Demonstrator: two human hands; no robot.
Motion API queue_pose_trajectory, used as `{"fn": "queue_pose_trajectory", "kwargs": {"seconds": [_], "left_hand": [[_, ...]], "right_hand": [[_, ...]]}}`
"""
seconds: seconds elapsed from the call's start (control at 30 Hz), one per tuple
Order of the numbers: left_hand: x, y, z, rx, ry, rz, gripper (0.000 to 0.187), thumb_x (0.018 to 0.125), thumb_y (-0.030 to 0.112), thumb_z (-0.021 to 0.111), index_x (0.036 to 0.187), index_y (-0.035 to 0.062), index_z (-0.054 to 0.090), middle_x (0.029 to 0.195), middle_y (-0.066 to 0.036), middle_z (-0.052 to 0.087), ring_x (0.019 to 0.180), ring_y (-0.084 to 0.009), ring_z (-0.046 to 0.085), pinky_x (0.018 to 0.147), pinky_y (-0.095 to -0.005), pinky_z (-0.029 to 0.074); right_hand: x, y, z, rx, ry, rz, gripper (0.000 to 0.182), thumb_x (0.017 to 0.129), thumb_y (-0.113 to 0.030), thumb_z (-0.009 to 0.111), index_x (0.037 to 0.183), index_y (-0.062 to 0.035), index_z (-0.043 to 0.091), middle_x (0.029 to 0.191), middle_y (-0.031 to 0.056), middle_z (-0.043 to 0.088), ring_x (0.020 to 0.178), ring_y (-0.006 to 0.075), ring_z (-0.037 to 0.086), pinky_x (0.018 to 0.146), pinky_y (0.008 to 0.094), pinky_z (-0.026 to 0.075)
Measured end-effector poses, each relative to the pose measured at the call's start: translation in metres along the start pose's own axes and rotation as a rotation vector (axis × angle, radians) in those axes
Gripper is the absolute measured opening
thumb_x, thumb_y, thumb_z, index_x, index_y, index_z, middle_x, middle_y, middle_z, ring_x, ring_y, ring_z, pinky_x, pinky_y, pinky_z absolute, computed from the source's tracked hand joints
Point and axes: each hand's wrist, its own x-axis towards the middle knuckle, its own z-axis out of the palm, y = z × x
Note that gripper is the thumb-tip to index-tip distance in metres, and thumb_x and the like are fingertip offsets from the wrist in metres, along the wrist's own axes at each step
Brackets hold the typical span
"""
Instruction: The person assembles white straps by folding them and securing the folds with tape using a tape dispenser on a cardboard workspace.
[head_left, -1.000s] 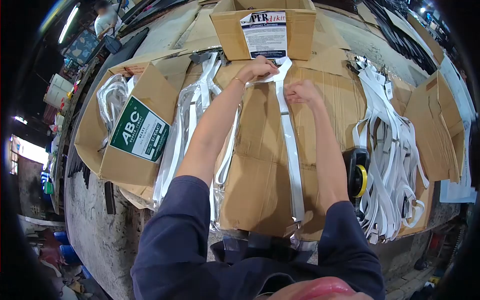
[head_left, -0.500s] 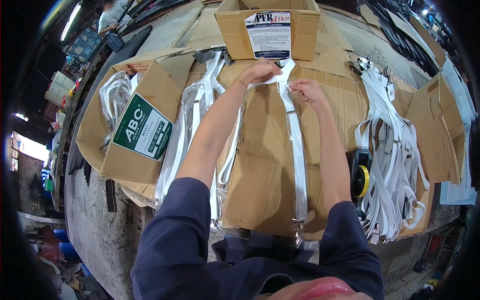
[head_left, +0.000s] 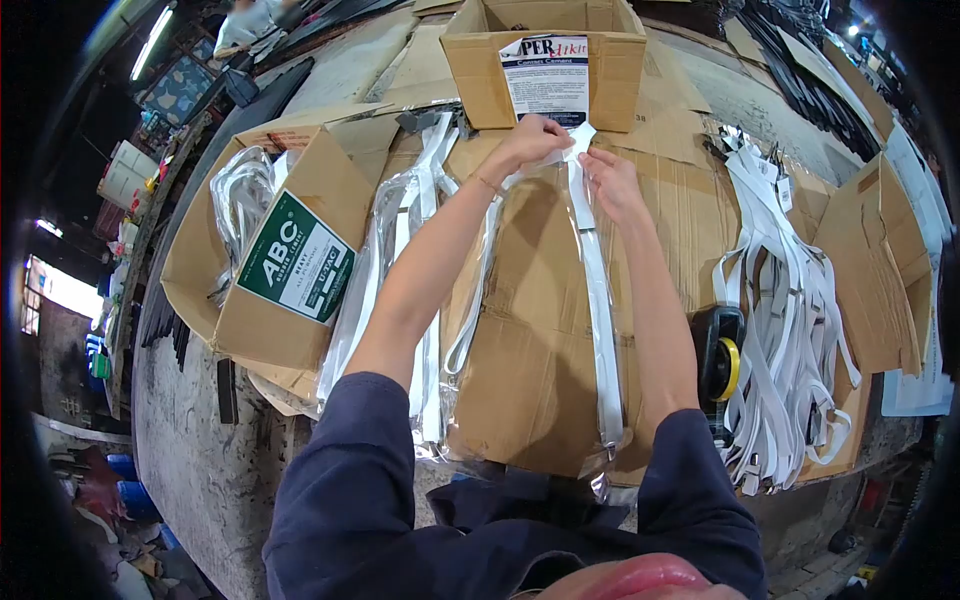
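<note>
Both hands, left and right, pinch 1 white strap near its top; it runs down the cardboard, between 2 strap piles, left and right, below 1 box.

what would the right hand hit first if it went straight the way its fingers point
The right hand would meet the white strap's upper end at its fingertips, then probably the left hand, though depth is unclear.
</note>
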Motion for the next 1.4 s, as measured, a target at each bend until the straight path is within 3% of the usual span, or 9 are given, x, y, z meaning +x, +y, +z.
{"fn": "queue_pose_trajectory", "kwargs": {"seconds": [0.17, 0.27, 0.37, 0.53, 0.6, 0.83, 0.9, 1.1, 1.4], "left_hand": [[-0.015, 0.002, -0.029, 0.0, 0.027, 0.023, 0.05, 0.096, 0.042, 0.05, 0.117, -0.0035, 0.056, 0.107, -0.012, 0.064, 0.099, -0.0175, 0.06, 0.089, -0.0298, 0.046], [-0.032, -0.002, -0.035, -0.58, -0.509, -0.101, 0.056, 0.099, 0.045, 0.038, 0.125, -0.0035, 0.049, 0.115, -0.015, 0.059, 0.108, -0.0251, 0.056, 0.101, -0.0354, 0.04], [-0.053, 0.011, -0.036, -0.711, -0.691, 0.019, 0.053, 0.098, 0.043, 0.042, 0.121, -0.0037, 0.051, 0.111, -0.015, 0.059, 0.107, -0.0245, 0.056, 0.098, -0.0353, 0.042], [-0.1, 0.066, -0.033, -0.56, -0.518, 0.163, 0.029, 0.092, 0.027, 0.06, 0.1, -0.0012, 0.059, 0.086, -0.007, 0.062, 0.079, -0.0176, 0.063, 0.074, -0.0296, 0.048], [-0.121, 0.097, -0.028, -0.392, -0.169, 0.115, 0.022, 0.09, 0.021, 0.064, 0.089, -0.0002, 0.061, 0.076, -0.003, 0.061, 0.067, -0.0145, 0.062, 0.065, -0.0254, 0.047], [-0.183, 0.181, -0.024, -0.156, 0.096, 0.285, 0.023, 0.089, 0.022, 0.065, 0.082, -0.0005, 0.063, 0.072, -0.004, 0.062, 0.068, -0.0111, 0.062, 0.063, -0.0238, 0.048], [-0.195, 0.197, -0.026, -0.02, 0.18, 0.405, 0.022, 0.089, 0.021, 0.065, 0.091, -0.0008, 0.062, 0.077, -0.003, 0.063, 0.072, -0.0104, 0.063, 0.066, -0.0229, 0.048], [-0.245, 0.239, -0.039, -0.105, -0.11, 0.531, 0.033, 0.082, 0.009, 0.07, 0.11, 0.0011, 0.056, 0.091, -0.002, 0.064, 0.079, -0.009, 0.061, 0.069, -0.0206, 0.047], [-0.296, 0.293, -0.031, 0.393, 0.251, 0.437, 0.03, 0.076, 0.015, 0.078, 0.095, -0.0022, 0.064, 0.081, -0.004, 0.066, 0.072, -0.01, 0.062, 0.061, -0.0251, 0.049]], "right_hand": [[-0.021, -0.05, 0.009, -0.009, -0.1, -0.049, 0.03, 0.085, -0.003, 0.067, 0.112, 0.0061, 0.057, 0.097, 0.0088, 0.065, 0.087, 0.0147, 0.063, 0.077, 0.0272, 0.052], [-0.039, -0.087, 0.017, -0.03, -0.188, -0.094, 0.03, 0.084, -0.003, 0.068, 0.11, 0.0066, 0.058, 0.098, 0.01, 0.065, 0.086, 0.0151, 0.063, 0.078, 0.0281, 0.052], [-0.053, -0.11, 0.02, -0.133, -0.199, -0.137, 0.031, 0.084, -0.004, 0.068, 0.111, 0.0067, 0.058, 0.098, 0.011, 0.066, 0.084, 0.015, 0.063, 0.075, 0.0272, 0.051], [-0.086, -0.145, 0.029, -0.272, -0.185, -0.174, 0.029, 0.084, -0.006, 0.069, 0.109, 0.0052, 0.059, 0.096, 0.01, 0.067, 0.086, 0.0146, 0.063, 0.075, 0.0266, 0.051], [-0.103, -0.16, 0.036, -0.307, -0.168, -0.194, 0.028, 0.084, -0.006, 0.069, 0.108, 0.0046, 0.059, 0.096, 0.0096, 0.067, 0.087, 0.0146, 0.064, 0.076, 0.0266, 0.051], [-0.158, -0.205, 0.062, -0.347, -0.295, -0.269, 0.024, 0.085, -0.008, 0.069, 0.104, 0.0034, 0.061, 0.095, 0.0094, 0.068, 0.082, 0.0125, 0.064, 0.071, 0.0236, 0.051], [-0.172, -0.218, 0.068, -0.356, -0.288, -0.307, 0.023, 0.085, -0.007, 0.068, 0.104, 0.0034, 0.061, 0.095, 0.0091, 0.068, 0.081, 0.0118, 0.064, 0.071, 0.023, 0.052], [-0.224, -0.265, 0.091, -0.561, -0.238, -0.549, 0.025, 0.083, -0.009, 0.07, 0.103, 0.0035, 0.063, 0.089, 0.0078, 0.069, 0.077, 0.0098, 0.064, 0.069, 0.0229, 0.052], [-0.282, -0.301, 0.126, -0.743, -0.231, -0.811, 0.025, 0.084, -0.013, 0.07, 0.106, -0.0004, 0.067, 0.088, 0.0027, 0.069, 0.078, 0.0075, 0.063, 0.068, 0.0221, 0.05]]}}
